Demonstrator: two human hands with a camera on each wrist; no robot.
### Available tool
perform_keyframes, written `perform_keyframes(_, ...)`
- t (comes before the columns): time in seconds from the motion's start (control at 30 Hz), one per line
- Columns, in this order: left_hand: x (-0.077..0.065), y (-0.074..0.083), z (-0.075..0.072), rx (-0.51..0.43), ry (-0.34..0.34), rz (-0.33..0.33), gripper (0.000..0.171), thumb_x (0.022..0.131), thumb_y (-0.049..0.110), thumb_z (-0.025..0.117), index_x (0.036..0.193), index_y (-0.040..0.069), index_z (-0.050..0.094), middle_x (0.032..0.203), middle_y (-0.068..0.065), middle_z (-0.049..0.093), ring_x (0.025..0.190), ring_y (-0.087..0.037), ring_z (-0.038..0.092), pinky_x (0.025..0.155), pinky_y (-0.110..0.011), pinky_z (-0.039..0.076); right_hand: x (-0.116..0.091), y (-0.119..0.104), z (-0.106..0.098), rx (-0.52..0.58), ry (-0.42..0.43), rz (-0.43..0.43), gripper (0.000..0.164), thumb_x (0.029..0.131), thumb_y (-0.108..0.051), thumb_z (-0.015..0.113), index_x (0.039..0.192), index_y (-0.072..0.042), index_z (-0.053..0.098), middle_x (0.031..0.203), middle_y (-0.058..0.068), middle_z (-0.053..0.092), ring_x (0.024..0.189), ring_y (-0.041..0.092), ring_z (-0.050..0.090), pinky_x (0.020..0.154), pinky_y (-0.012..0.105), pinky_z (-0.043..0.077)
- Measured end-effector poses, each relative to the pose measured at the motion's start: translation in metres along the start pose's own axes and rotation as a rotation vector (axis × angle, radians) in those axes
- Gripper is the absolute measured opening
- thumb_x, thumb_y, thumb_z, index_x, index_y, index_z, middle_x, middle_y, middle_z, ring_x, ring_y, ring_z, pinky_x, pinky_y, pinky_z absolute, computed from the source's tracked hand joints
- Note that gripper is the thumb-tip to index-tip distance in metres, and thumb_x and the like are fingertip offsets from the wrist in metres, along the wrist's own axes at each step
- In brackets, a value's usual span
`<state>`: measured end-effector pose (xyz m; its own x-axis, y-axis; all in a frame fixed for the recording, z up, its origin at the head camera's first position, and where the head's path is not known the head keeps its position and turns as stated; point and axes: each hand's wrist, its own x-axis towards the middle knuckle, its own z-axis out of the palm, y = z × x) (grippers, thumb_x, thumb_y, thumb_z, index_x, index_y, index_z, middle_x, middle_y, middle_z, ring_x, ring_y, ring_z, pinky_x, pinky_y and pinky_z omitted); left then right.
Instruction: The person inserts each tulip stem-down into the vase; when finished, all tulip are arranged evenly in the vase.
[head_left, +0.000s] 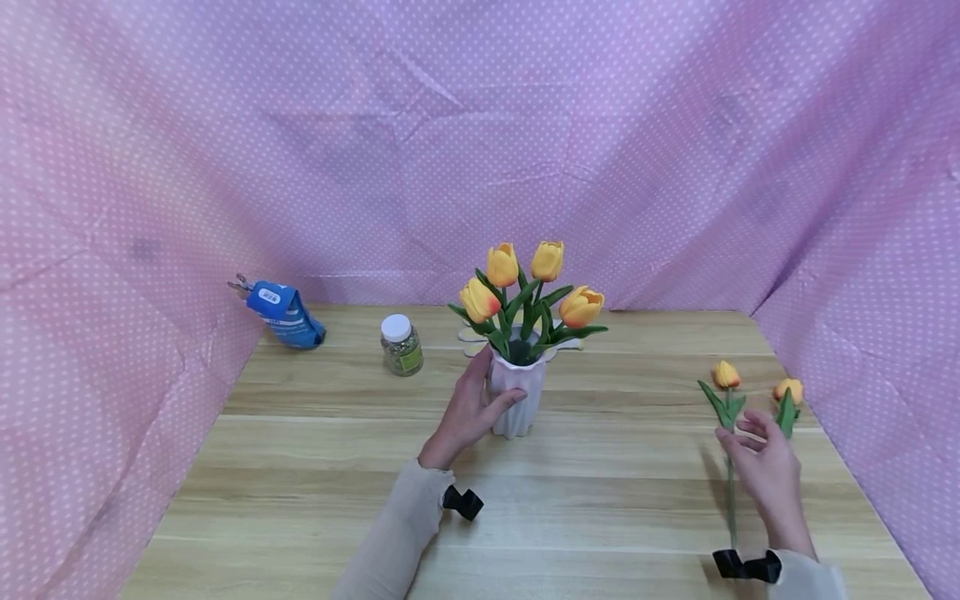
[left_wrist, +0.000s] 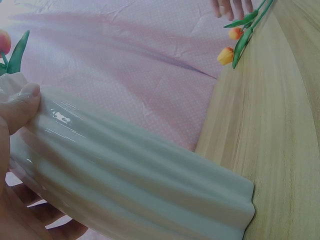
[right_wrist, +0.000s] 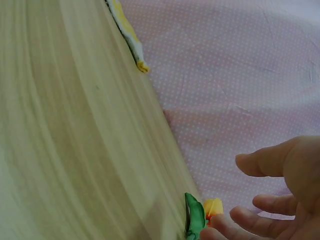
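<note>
A white fluted vase (head_left: 519, 400) stands upright mid-table with several yellow-orange tulips (head_left: 502, 267) in it. My left hand (head_left: 468, 408) grips its upper side, thumb across the front; in the left wrist view the thumb lies just below the vase's rim (left_wrist: 11, 82). Two more tulips lie on the right of the table: a nearer tulip (head_left: 726, 375) with a long stem and a second tulip (head_left: 788, 391) partly behind my right hand (head_left: 768, 471). That hand hovers over them, thumb and fingers apart. In the right wrist view nothing shows between thumb and fingers.
Left of the vase stands a jar (head_left: 402, 347) with a white lid. Farther left is a blue bag (head_left: 287, 315) with a clip on top. Behind the vase lies a flat yellow-and-white mat (head_left: 471, 335). Pink dotted cloth (head_left: 480, 150) hangs around the wooden table (head_left: 600, 517).
</note>
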<state>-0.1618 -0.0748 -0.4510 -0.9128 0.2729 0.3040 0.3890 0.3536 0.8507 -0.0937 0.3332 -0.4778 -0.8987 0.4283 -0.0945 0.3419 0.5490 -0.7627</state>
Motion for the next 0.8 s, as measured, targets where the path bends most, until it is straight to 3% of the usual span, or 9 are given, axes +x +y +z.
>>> perform_keyframes(0.07, 0.0, 0.0, 0.0, 0.001, 0.001, 0.0, 0.082, 0.093, 0.037, 0.071, 0.159, 0.017, 0.026, 0.157, -0.01, 0.043, 0.147, -0.03, 0.041, 0.12, -0.058, 0.034, 0.001, 0.003, 0.0, -0.028, -0.039, 0.001, 0.073, 0.098, -0.033, 0.063, 0.151, 0.005, 0.032, 0.139, 0.026, 0.049, 0.076, -0.028, 0.037, 0.061, 0.005, 0.045)
perform_keyframes(0.13, 0.0, 0.001, 0.0, 0.0, 0.002, 0.003, 0.082, 0.093, 0.038, 0.07, 0.159, 0.017, 0.026, 0.157, -0.01, 0.043, 0.147, -0.03, 0.041, 0.12, -0.058, 0.034, 0.002, 0.005, 0.0, -0.064, -0.071, 0.009, 0.075, 0.098, -0.035, 0.062, 0.151, 0.006, 0.03, 0.143, 0.031, 0.047, 0.078, -0.026, 0.037, 0.061, 0.005, 0.045)
perform_keyframes(0.17, 0.0, 0.0, 0.0, 0.0, 0.003, 0.004, 0.082, 0.093, 0.039, 0.07, 0.159, 0.017, 0.026, 0.157, -0.01, 0.043, 0.147, -0.031, 0.041, 0.12, -0.058, 0.034, 0.003, 0.006, 0.0, -0.081, -0.084, 0.013, 0.076, 0.098, -0.036, 0.062, 0.152, 0.007, 0.029, 0.143, 0.032, 0.047, 0.08, -0.02, 0.046, 0.061, 0.006, 0.045)
perform_keyframes(0.27, 0.0, 0.0, 0.0, -0.001, 0.005, 0.014, 0.083, 0.093, 0.043, 0.069, 0.159, 0.018, 0.026, 0.157, -0.01, 0.042, 0.147, -0.031, 0.041, 0.12, -0.058, 0.033, 0.005, 0.008, 0.001, -0.125, -0.115, 0.021, 0.078, 0.099, -0.038, 0.06, 0.152, 0.008, 0.027, 0.143, 0.034, 0.046, 0.098, 0.014, 0.068, 0.061, 0.007, 0.044)
perform_keyframes(0.33, 0.0, 0.0, 0.0, -0.003, 0.005, 0.02, 0.083, 0.093, 0.044, 0.068, 0.159, 0.018, 0.025, 0.158, -0.01, 0.042, 0.147, -0.031, 0.04, 0.12, -0.058, 0.033, 0.005, 0.008, 0.001, -0.151, -0.131, 0.024, 0.079, 0.099, -0.038, 0.06, 0.153, 0.009, 0.026, 0.144, 0.034, 0.045, 0.117, 0.041, 0.062, 0.061, 0.008, 0.043)
perform_keyframes(0.37, 0.0, 0.0, 0.0, -0.003, 0.005, 0.022, 0.083, 0.093, 0.045, 0.068, 0.159, 0.018, 0.025, 0.158, -0.009, 0.042, 0.147, -0.03, 0.04, 0.121, -0.058, 0.033, 0.004, 0.008, 0.002, -0.155, -0.134, 0.025, 0.079, 0.099, -0.038, 0.06, 0.153, 0.009, 0.025, 0.143, 0.035, 0.045, 0.125, 0.048, 0.055, 0.061, 0.008, 0.043)
perform_keyframes(0.6, 0.0, 0.0, 0.0, -0.006, 0.005, 0.028, 0.083, 0.093, 0.046, 0.068, 0.159, 0.018, 0.025, 0.158, -0.01, 0.042, 0.147, -0.032, 0.04, 0.12, -0.059, 0.033, 0.004, 0.01, 0.003, -0.148, -0.126, 0.054, 0.078, 0.099, -0.036, 0.06, 0.153, 0.009, 0.024, 0.144, 0.033, 0.046, 0.126, 0.046, 0.054, 0.061, 0.007, 0.042)
perform_keyframes(0.7, -0.001, 0.001, 0.0, -0.007, 0.004, 0.023, 0.084, 0.093, 0.047, 0.068, 0.159, 0.018, 0.025, 0.157, -0.011, 0.042, 0.147, -0.032, 0.04, 0.12, -0.059, 0.033, 0.005, 0.011, 0.002, -0.161, -0.105, 0.066, 0.077, 0.098, -0.035, 0.061, 0.152, 0.008, 0.027, 0.143, 0.032, 0.048, 0.11, 0.033, 0.065, 0.061, 0.007, 0.042)
perform_keyframes(0.8, -0.001, 0.001, 0.0, -0.003, 0.003, 0.018, 0.084, 0.093, 0.045, 0.068, 0.159, 0.018, 0.024, 0.157, -0.011, 0.042, 0.147, -0.031, 0.04, 0.12, -0.059, 0.033, 0.006, 0.012, 0.001, -0.173, -0.086, 0.071, 0.075, 0.098, -0.035, 0.062, 0.151, 0.007, 0.031, 0.141, 0.031, 0.051, 0.101, 0.021, 0.066, 0.06, 0.007, 0.042)
